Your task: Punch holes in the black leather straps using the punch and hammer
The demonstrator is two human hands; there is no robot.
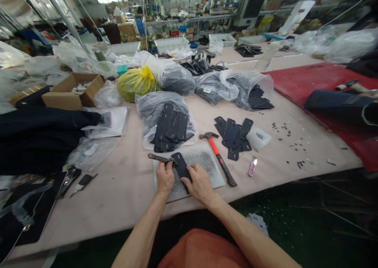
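Note:
My left hand [165, 177] is closed on a dark metal tool [158, 157], which points to the left above a speckled white board [206, 161]. My right hand [200, 181] grips the lower part of a dark flat strip [179, 163], whose upper end has a small slot. The tool's right end meets the strip's left edge. Just right of the board's middle lies a claw hammer [217, 152] with a red and black handle. Similar dark strips [233, 136] are heaped beyond the hammer, and more strips [174, 126] rest on a clear plastic bag behind the board.
A pink-handled cutter [252, 167] and a small white block [259, 138] lie to the right. Filled bags [177, 79] line the back. At left are a cardboard box [63, 98] and dark cloth [38, 138]. A red sheet [313, 81] covers the right side.

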